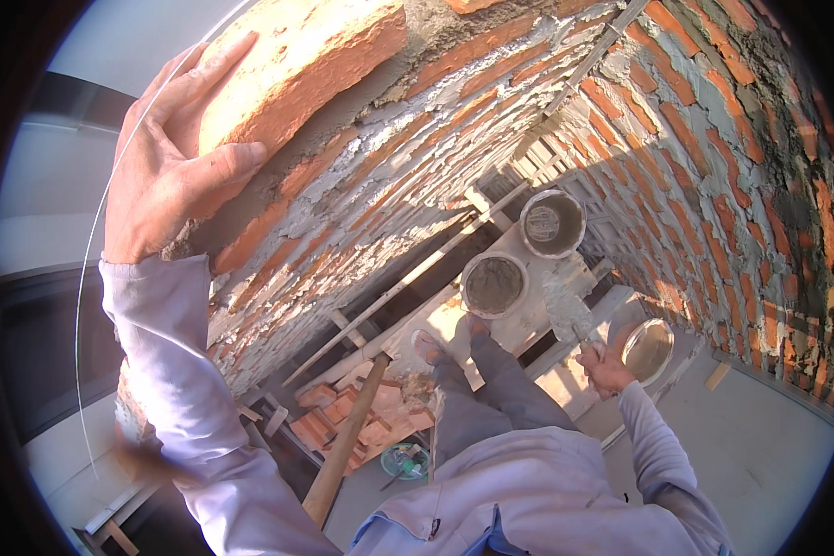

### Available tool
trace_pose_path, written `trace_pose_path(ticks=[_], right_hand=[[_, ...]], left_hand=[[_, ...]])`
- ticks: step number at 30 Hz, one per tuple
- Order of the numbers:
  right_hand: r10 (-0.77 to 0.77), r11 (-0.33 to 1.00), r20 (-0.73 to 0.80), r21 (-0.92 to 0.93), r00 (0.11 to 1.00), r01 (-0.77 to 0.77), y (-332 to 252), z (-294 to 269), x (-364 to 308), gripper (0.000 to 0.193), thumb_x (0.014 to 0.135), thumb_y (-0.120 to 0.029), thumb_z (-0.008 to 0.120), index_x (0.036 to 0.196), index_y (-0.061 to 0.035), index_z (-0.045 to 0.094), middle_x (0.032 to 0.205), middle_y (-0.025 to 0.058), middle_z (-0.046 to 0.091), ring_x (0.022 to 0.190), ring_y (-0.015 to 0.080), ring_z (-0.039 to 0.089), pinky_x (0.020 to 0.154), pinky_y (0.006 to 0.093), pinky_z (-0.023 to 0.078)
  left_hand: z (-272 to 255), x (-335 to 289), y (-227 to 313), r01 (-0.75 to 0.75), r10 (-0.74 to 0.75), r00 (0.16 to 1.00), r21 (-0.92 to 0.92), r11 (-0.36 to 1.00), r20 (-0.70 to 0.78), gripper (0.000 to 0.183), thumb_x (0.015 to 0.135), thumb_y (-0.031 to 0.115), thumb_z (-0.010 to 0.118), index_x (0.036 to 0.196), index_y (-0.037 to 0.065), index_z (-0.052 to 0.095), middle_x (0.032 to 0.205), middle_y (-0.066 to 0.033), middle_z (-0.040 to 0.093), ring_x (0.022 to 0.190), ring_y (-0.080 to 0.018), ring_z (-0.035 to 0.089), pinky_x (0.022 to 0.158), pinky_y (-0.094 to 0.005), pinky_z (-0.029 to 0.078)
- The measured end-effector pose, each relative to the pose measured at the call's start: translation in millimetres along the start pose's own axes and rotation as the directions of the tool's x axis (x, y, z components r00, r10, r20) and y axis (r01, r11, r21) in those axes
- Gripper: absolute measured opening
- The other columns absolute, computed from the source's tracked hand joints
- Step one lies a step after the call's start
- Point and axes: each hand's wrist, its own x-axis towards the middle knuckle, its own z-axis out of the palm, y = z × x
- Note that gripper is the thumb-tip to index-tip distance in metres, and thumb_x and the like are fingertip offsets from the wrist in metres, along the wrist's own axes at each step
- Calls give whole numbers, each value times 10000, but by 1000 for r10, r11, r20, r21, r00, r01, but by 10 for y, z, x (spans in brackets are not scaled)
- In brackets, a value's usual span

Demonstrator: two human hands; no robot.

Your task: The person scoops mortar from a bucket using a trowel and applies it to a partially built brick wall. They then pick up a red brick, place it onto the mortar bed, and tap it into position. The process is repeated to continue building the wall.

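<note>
My left hand [162,171] grips the end of an orange brick [296,69], thumb on its near side and fingers over its outer edge. The brick lies on the top course of a brick wall [343,195], over grey mortar [366,88]. A thin white string [91,269] runs past the outside of this hand. Low at the right, my right hand [607,369] is closed round the handle of a trowel [567,313]. Its blade is smeared with mortar and hangs over the boards, between the buckets.
Mortar buckets [522,287] stand on the plank platform [408,347] by my feet, another bucket [667,335] beside my right hand. A wooden pole [347,435] slants up past loose bricks [320,422] and a green basin [391,456]. A second brick wall [704,176] rises at right.
</note>
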Motion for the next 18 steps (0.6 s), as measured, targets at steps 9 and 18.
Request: trace_pose_path(ticks=[9,18], right_hand=[[-411,772,-103,488,906,406,-1079,-225,-927,241,951,-250,535,996,-20,478,741,57,531,520,126,503,474,255,423],[-927,-15,-375,90,20,996,-3386,-696,-2197,446,1038,-333,437,1310,13,365,985,96,505,902,178,520,863,269,437]], left_hand=[[39,86,-198,-110,123,991,211,971,-47,860,562,432,746,1367,170,596,1442,-180,482,1304,-355,479,1120,-448,323],[38,-209,-321,163,-124,973,197,967,-196,998,565,600,809,1413,154,530,1437,-124,503,1377,-309,408,1175,-463,265]])
